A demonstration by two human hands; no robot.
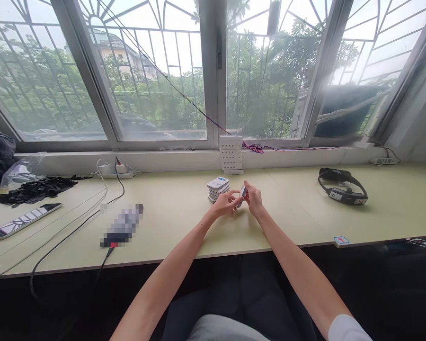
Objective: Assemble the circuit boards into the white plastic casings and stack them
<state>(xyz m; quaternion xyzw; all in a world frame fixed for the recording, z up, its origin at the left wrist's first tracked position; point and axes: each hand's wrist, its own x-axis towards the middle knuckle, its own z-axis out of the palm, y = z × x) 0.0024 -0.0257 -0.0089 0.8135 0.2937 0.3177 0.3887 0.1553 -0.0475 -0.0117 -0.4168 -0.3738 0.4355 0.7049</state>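
Observation:
Both of my hands are at the middle of the pale yellow table (pixel 184 227). Between them a small flat white case with a dark edge (pixel 242 192) is tilted up on its side. The fingers of my left hand (pixel 226 203) close on its left side and lower edge. My right hand (pixel 254 199) grips it from the right, with the fingers bent around the upper edge. Just left of the case and behind my left hand stands a stack of similar white, round-cornered cases (pixel 218 183); the top one has a blue mark. My fingers partly cover the held case.
Behind the stack, a white block with holes (pixel 231 154) leans by the sill beside bundled wires (pixel 253 148). A black head strap (pixel 342 187) lies right. To the left are a blurred-out object (pixel 122 227) on a cable, a phone (pixel 24 220), black strips (pixel 31 190) and a power strip (pixel 122 174).

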